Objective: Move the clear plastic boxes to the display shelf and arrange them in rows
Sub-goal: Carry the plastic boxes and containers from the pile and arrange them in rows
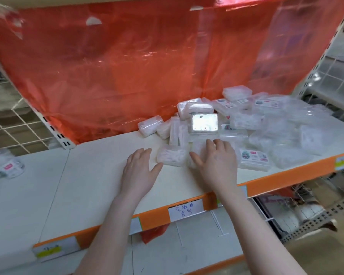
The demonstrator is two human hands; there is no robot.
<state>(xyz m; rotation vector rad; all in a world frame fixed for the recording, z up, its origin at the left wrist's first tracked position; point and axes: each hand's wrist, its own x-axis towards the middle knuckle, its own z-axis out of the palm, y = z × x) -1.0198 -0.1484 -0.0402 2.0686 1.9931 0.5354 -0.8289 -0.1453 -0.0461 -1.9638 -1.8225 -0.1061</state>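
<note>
A heap of several clear plastic boxes (pixel 266 124) lies on the right half of the white display shelf (pixel 99 175). One clear box (pixel 172 155) of white sticks lies flat between my two hands. My left hand (pixel 140 168) rests flat on the shelf just left of it, fingers straight. My right hand (pixel 216 161) lies with spread fingers on top of another clear box (pixel 197 147) at the heap's front edge. A box with a shiny lid (pixel 204 124) sits just behind. Three boxes stand on edge (pixel 178 132) beside it.
Red plastic sheeting (pixel 139 66) hangs behind the shelf. A round clear tub (pixel 149 126) lies at the heap's left. More packets (pixel 2 165) sit at far left. The shelf's orange front edge carries a handwritten price tag (pixel 185 211). Wire grid panels (pixel 14 120) flank both sides.
</note>
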